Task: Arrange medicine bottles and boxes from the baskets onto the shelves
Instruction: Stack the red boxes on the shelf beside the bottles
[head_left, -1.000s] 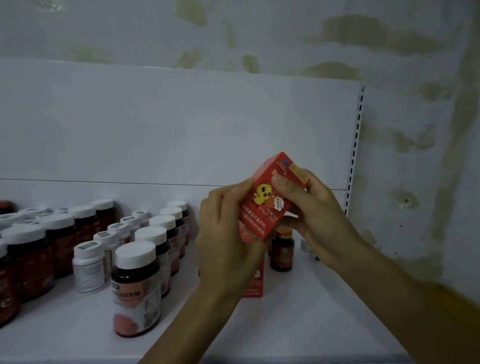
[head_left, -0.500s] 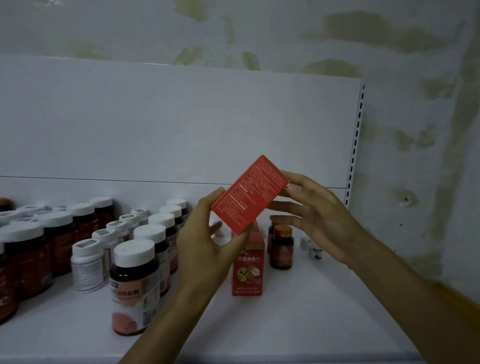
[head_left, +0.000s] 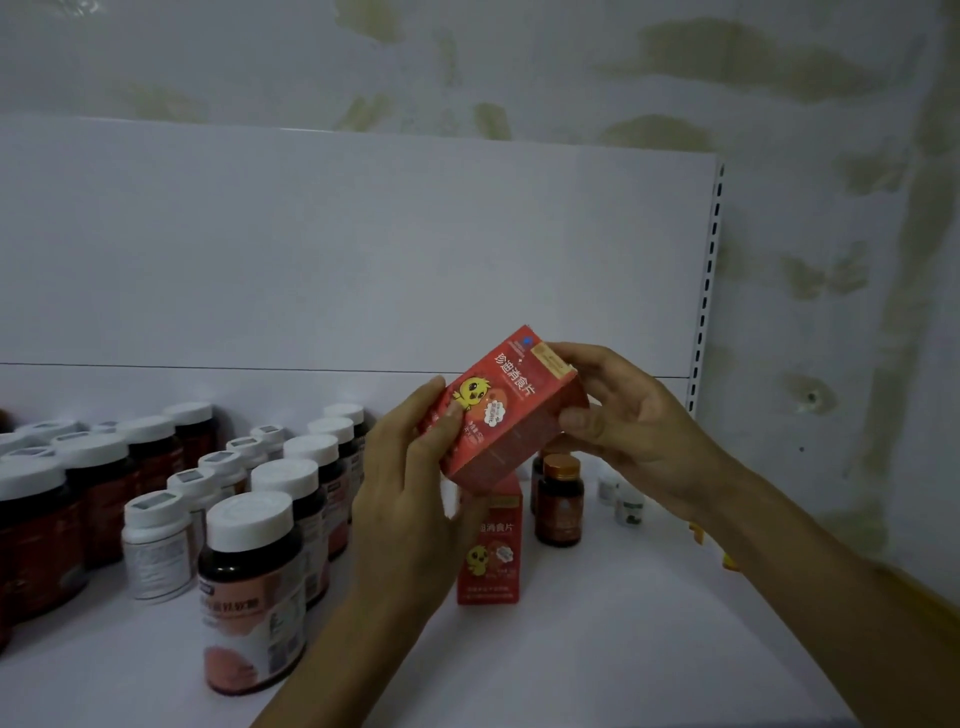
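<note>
Two hands hold the red box (head_left: 511, 415) tilted in the air above the shelf (head_left: 597, 649): our left hand (head_left: 410, 509) grips its lower end, our right hand (head_left: 639, 436) pinches the upper. Half a second ago its text-covered back faced us; now we see the chick front, matching the twin box (head_left: 493, 561) standing just below, so we judge it ready to set down beside that one.

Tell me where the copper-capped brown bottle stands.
In the head view the brown bottle stands right of centre on the white shelf, just right of the standing red box and below the right hand.
</note>
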